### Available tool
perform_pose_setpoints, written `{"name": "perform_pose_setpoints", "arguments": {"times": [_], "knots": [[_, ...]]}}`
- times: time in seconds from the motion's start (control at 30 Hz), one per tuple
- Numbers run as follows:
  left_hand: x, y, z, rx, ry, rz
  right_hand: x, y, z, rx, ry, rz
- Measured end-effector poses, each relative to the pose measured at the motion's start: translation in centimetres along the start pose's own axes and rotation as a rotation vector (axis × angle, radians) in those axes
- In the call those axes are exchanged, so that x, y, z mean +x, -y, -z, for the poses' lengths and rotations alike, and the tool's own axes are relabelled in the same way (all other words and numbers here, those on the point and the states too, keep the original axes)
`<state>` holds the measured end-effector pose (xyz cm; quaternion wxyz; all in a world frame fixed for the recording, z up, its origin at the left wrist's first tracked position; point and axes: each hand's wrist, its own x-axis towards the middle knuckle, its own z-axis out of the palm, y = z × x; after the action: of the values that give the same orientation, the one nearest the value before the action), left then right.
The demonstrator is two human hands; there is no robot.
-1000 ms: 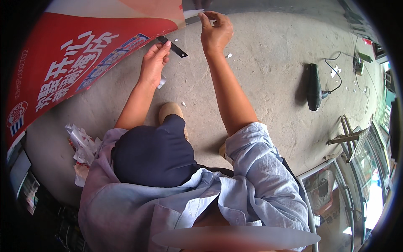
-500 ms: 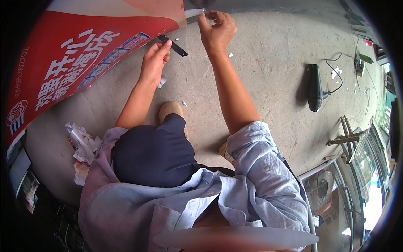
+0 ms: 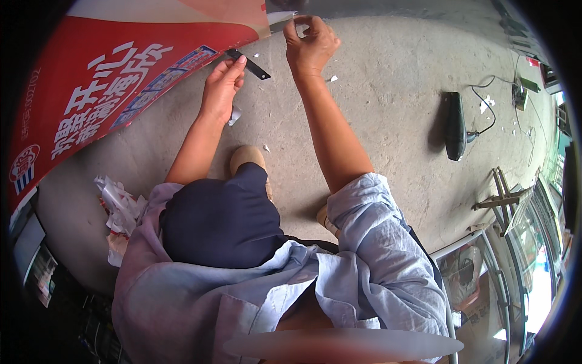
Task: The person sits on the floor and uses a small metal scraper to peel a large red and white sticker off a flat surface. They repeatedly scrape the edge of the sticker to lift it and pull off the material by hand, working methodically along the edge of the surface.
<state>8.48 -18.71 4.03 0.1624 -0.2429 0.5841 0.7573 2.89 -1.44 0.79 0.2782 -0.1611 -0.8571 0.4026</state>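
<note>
A narrow black blade-like tool (image 3: 249, 64) is gripped in the left hand (image 3: 222, 88), whose fingers are curled shut round its near end, so that the tool juts out over the concrete floor (image 3: 388, 109) just beside the lower edge of a large red printed banner (image 3: 115, 91). The right hand (image 3: 310, 47) is raised near the banner's far right corner, its thumb and forefinger pinched together on a thin pale strip (image 3: 280, 18) that runs along that corner; the other fingers are loosely bent. Whether the strip is tape or the banner's own edge cannot be told. The banner is spread flat across the left and far part of the floor, with its pale upper band toward the far edge. Small white scraps (image 3: 332, 78) are scattered on the concrete between and below the hands, and one lies just beside the left wrist. A heap of crumpled white paper (image 3: 119, 206) lies near the banner's near edge, by the left elbow. Well apart to the right, a dark handheld power tool (image 3: 454, 124) lies on the floor with its cable (image 3: 488, 100) trailing toward the far right. A beige shoe (image 3: 247, 159) shows below the left forearm, partly hidden by a dark-clad knee (image 3: 218, 221); the light blue shirt sleeves (image 3: 376, 242) fill the near part of the view.
</note>
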Motion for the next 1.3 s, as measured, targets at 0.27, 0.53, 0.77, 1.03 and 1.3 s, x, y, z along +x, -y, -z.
{"name": "perform_pose_setpoints", "arguments": {"times": [0.27, 0.53, 0.77, 1.03, 1.3], "knots": [[-0.1, -0.1, 0.0, 0.005, 0.01, -0.001, 0.3, -0.2, -0.5, 0.158, -0.038, -0.074], [0.2, 0.2, 0.4, 0.005, 0.021, 0.006, 0.7, -0.1, -0.5, 0.143, -0.042, -0.037], [-0.1, 0.0, 0.3, 0.006, 0.023, 0.003, 0.3, 0.3, -0.4, 0.228, -0.001, -0.099], [0.1, 0.1, 0.8, 0.012, 0.045, 0.006, -1.2, 0.7, 0.2, 0.279, 0.046, -0.123], [0.2, 0.2, 0.9, 0.013, 0.043, 0.006, -3.8, 0.3, 1.1, 0.297, 0.09, -0.147]]}}
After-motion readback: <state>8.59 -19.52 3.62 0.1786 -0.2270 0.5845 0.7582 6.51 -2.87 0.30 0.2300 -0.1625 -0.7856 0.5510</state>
